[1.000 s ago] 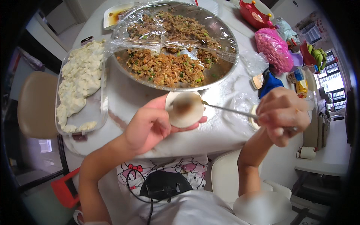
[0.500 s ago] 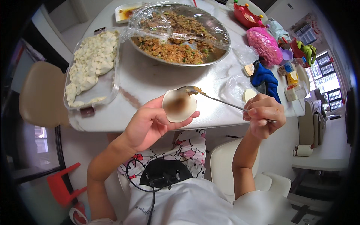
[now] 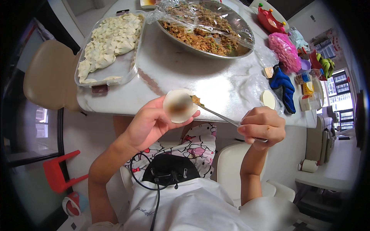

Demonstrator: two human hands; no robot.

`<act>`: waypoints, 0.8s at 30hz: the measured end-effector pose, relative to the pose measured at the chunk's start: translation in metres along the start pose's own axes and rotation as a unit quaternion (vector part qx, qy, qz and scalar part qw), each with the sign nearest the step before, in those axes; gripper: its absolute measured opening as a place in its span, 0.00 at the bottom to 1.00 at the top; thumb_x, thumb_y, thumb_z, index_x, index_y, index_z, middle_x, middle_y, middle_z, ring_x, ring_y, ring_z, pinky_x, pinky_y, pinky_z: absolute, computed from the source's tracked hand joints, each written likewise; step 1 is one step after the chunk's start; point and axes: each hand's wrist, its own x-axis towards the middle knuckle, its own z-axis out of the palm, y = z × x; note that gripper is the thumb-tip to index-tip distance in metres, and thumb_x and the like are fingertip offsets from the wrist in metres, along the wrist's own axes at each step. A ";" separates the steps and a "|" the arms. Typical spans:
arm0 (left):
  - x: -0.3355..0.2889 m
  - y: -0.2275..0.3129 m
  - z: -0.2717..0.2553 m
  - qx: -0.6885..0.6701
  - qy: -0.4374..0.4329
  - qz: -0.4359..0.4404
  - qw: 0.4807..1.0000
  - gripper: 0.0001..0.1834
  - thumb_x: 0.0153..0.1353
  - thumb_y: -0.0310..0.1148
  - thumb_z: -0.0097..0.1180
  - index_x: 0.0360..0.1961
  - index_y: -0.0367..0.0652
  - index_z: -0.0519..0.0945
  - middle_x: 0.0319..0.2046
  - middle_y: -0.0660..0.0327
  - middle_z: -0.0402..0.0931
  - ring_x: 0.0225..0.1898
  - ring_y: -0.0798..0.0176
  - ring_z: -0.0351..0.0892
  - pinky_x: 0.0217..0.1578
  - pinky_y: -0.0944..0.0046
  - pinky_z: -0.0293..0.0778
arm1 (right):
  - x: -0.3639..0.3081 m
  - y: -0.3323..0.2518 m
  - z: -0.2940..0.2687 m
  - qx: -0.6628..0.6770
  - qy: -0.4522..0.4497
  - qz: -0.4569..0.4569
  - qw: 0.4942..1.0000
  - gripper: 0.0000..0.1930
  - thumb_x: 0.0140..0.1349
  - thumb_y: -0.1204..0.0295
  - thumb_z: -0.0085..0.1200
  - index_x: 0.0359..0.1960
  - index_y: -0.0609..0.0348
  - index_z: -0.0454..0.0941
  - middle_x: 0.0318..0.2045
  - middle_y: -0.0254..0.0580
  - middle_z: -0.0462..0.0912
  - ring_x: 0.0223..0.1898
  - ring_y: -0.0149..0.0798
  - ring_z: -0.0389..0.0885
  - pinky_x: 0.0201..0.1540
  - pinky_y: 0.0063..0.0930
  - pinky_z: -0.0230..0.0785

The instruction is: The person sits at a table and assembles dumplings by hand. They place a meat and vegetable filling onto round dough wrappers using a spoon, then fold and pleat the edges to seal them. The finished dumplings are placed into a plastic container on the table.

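A round pale dumpling wrapper (image 3: pixel 178 107) rests on the fingers of my left hand (image 3: pixel 148 119), its thumb over the near left edge. The wrapper's middle shows a brownish, blurred patch. My right hand (image 3: pixel 264 125) is closed around the handle of a metal spoon (image 3: pixel 221 116). Some minced filling (image 3: pixel 197 100) clings to the spoon's tip, right at the wrapper's right edge; whether they touch I cannot tell. Beyond my hands stands a large metal bowl (image 3: pixel 216 56) of minced filling, partly under plastic film. A clear plastic tray (image 3: pixel 129 79) at the left holds many folded dumplings (image 3: pixel 113 40).
Right of my hands, pale round wrappers (image 3: pixel 268 99) lie by a clear plastic bag, next to a blue cloth (image 3: pixel 282 89). Further back are a pink bag (image 3: pixel 284 52), a red dish (image 3: pixel 269 21), and green bananas (image 3: pixel 327 67). A red stool (image 3: pixel 63 173) stands on the floor at left.
The view has shifted, so the table things sit further right and higher. The spoon's tip has gone from the wrapper's far edge to its right edge. The wrapper looks more cupped.
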 end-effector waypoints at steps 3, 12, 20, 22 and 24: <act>-0.001 -0.002 -0.001 -0.005 -0.009 -0.002 1.000 0.42 0.43 0.16 0.38 0.67 0.25 0.58 0.65 0.39 0.63 0.66 0.41 0.67 0.65 0.53 0.69 | 0.003 -0.001 0.002 -0.006 0.011 0.001 1.000 0.09 0.55 0.73 0.67 0.30 0.68 0.85 0.22 0.42 0.81 0.18 0.32 0.76 0.17 0.21 0.67; -0.018 0.003 -0.005 -0.005 -0.017 -0.013 1.000 0.44 0.41 0.23 0.42 0.67 0.24 0.58 0.64 0.37 0.64 0.66 0.42 0.67 0.65 0.53 0.68 | 0.007 -0.006 0.011 0.039 -0.046 -0.043 0.997 0.08 0.50 0.71 0.70 0.29 0.62 0.85 0.22 0.38 0.78 0.18 0.30 0.75 0.17 0.20 0.68; -0.023 0.002 -0.010 -0.001 -0.020 -0.024 1.000 0.44 0.42 0.24 0.42 0.67 0.25 0.59 0.64 0.37 0.64 0.65 0.39 0.67 0.64 0.53 0.68 | 0.007 -0.022 0.011 -0.021 -0.046 -0.006 0.999 0.05 0.46 0.73 0.70 0.25 0.55 0.85 0.21 0.34 0.79 0.17 0.30 0.76 0.17 0.18 0.67; -0.024 0.003 -0.006 0.012 -0.005 -0.026 1.000 0.44 0.41 0.24 0.41 0.67 0.25 0.58 0.64 0.37 0.64 0.65 0.37 0.67 0.64 0.51 0.69 | 0.009 -0.023 0.017 -0.020 -0.029 0.007 0.999 0.06 0.44 0.74 0.70 0.25 0.55 0.86 0.20 0.34 0.78 0.17 0.31 0.76 0.17 0.19 0.68; -0.025 0.004 -0.008 0.013 -0.013 -0.025 1.000 0.44 0.41 0.24 0.41 0.67 0.25 0.58 0.64 0.37 0.64 0.65 0.37 0.67 0.63 0.51 0.70 | 0.008 -0.025 0.018 -0.020 -0.047 0.013 0.999 0.08 0.43 0.75 0.68 0.27 0.55 0.86 0.22 0.34 0.79 0.18 0.31 0.76 0.18 0.20 0.69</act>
